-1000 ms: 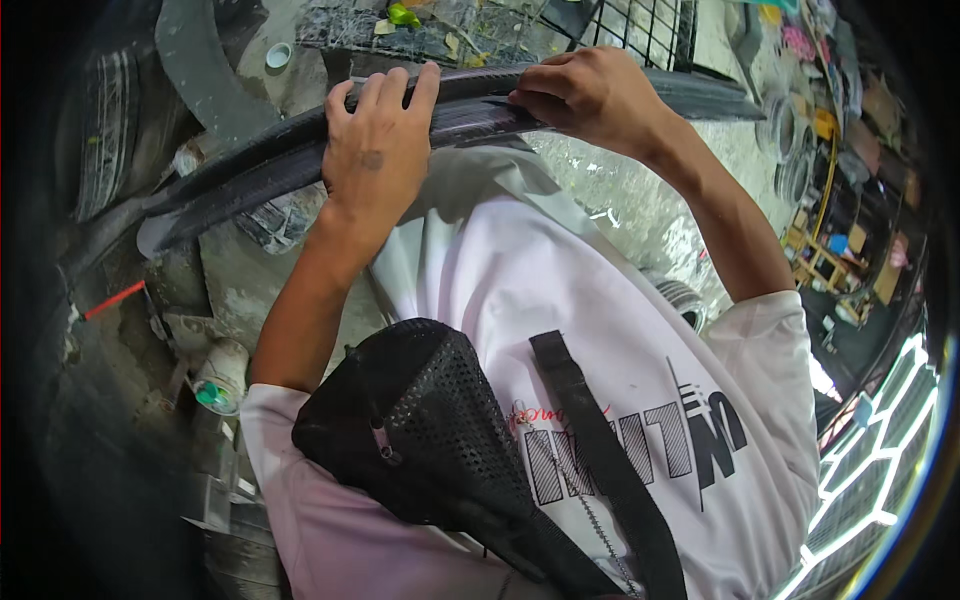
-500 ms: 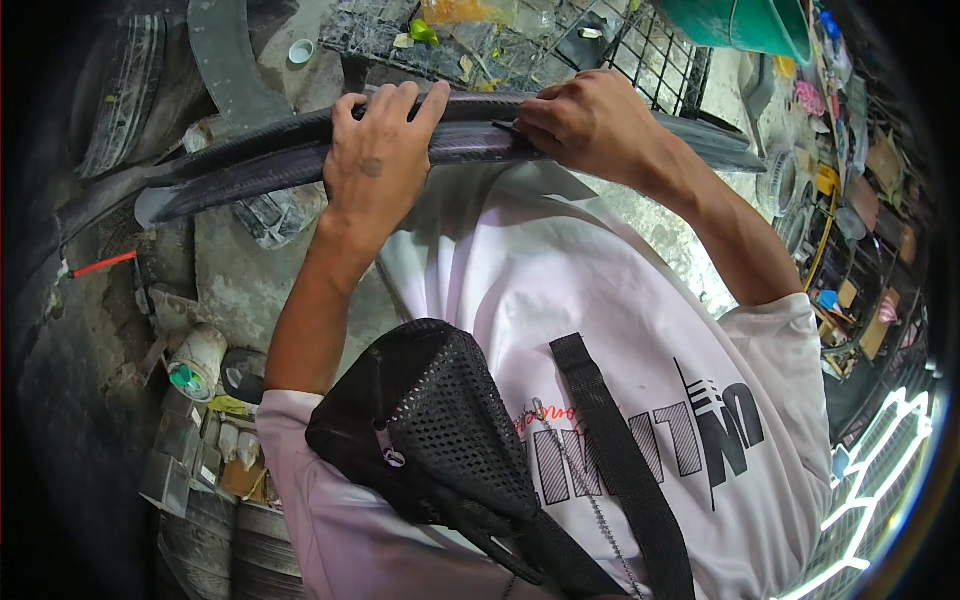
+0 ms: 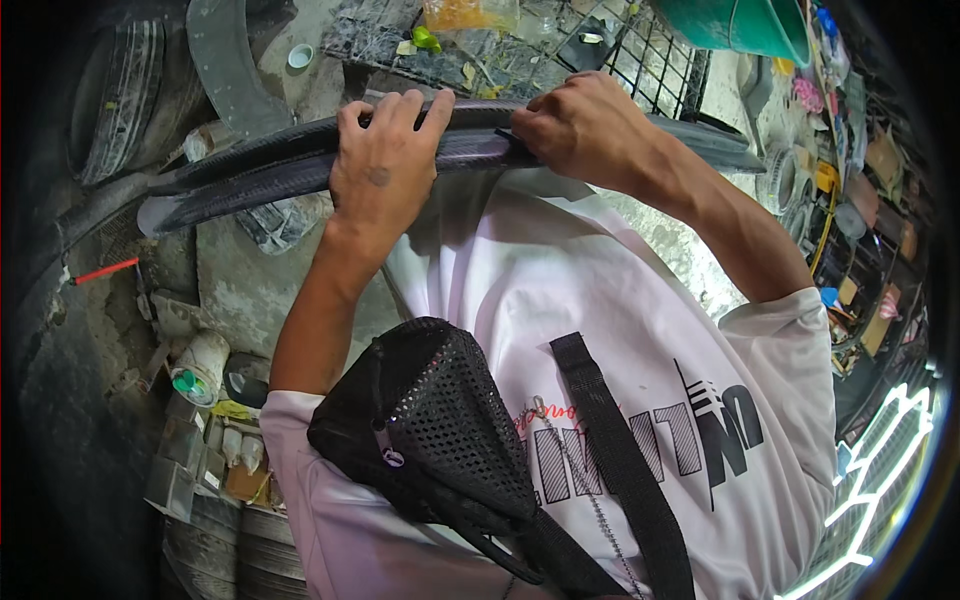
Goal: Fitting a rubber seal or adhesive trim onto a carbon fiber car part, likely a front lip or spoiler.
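A long, curved black car trim piece (image 3: 250,190) with a woven carbon-fibre look runs across in front of me, a lengthwise groove dividing it. My left hand (image 3: 388,160) is closed over its middle, fingers hooked on the far edge. Close to its right, my right hand (image 3: 580,125) is curled in a fist against the same piece. From that fist a thin dark object (image 3: 506,133) pokes out toward the left, resting at the groove; most of it is hidden in the fingers, so its kind does not show.
Beyond the trim piece lies a black wire grid (image 3: 650,65) with scraps on it. A green bucket (image 3: 740,25) stands at the far right, near cluttered shelves (image 3: 870,250). Tires (image 3: 125,100) are at the far left; a white bucket (image 3: 200,365) and boxes (image 3: 180,450) sit lower left.
Both hands keep their grip on the trim piece. My left hand has shifted very slightly right and nearer, and the right fist has moved a touch left along the groove.
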Demonstrator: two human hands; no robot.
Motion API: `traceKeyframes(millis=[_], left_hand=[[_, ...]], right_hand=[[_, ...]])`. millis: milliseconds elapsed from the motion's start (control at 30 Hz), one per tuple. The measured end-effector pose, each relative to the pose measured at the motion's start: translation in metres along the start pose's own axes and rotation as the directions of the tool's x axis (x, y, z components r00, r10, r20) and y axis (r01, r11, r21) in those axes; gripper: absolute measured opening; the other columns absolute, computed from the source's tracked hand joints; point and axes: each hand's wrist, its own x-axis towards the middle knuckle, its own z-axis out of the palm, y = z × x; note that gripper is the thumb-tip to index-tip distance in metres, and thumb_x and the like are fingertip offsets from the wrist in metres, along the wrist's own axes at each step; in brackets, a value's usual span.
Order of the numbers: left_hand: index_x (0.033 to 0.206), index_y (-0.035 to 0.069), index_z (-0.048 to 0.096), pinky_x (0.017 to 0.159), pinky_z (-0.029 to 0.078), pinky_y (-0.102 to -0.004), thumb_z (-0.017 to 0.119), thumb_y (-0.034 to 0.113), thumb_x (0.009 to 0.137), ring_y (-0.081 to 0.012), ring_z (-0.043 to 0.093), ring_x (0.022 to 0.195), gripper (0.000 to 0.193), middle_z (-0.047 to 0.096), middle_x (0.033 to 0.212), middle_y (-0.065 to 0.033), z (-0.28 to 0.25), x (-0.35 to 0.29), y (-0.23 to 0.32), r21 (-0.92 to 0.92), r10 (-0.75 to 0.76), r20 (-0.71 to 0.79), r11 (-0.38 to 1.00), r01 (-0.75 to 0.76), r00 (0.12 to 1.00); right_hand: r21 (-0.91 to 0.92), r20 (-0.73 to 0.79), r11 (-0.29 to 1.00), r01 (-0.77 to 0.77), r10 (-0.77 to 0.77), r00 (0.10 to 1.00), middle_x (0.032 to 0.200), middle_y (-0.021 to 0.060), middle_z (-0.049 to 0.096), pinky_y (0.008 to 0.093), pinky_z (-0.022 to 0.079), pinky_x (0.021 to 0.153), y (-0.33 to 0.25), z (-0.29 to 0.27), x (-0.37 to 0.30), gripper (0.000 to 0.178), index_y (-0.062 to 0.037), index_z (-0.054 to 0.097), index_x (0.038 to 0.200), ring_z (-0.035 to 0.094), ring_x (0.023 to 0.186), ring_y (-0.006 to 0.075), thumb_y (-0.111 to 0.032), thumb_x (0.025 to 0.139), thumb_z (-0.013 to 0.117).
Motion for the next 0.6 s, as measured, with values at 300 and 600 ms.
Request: traceKeyframes(millis=[300,600], left_hand=[[0.131,0.013,0.067,0.097,0.043,-0.0449,0.067,0.01,0.086,-0.0204,0.062,0.106,0.045,0.065,0.111,-0.0037,0.001,-0.001,0.002,0.035,-0.017,-0.009,0.999,0.018,1.0],[0.132,0.014,0.066,0.093,0.042,-0.0439,0.066,0.011,0.086,-0.0198,0.062,0.105,0.046,0.064,0.11,-0.003,0.004,-0.002,0.005,0.053,-0.041,-0.026,0.998,0.042,0.999]], right_hand=[[0.025,0.125,1.0,-0.002,-0.001,0.992,0.064,0.012,0.063,0.0462,0.051,0.055,-0.003,-0.009,0.004,0.013,-0.0054,0.068,0.084,0.067,0.061,0.033,-0.017,0.089,0.065],[0.044,0.27,0.999,-0.029,0.016,0.963,0.07,0.0155,0.066,0.0458,0.054,0.057,-0.008,-0.014,0.014,0.018,-0.0036,0.069,0.088,0.068,0.064,0.0345,-0.017,0.095,0.06]])
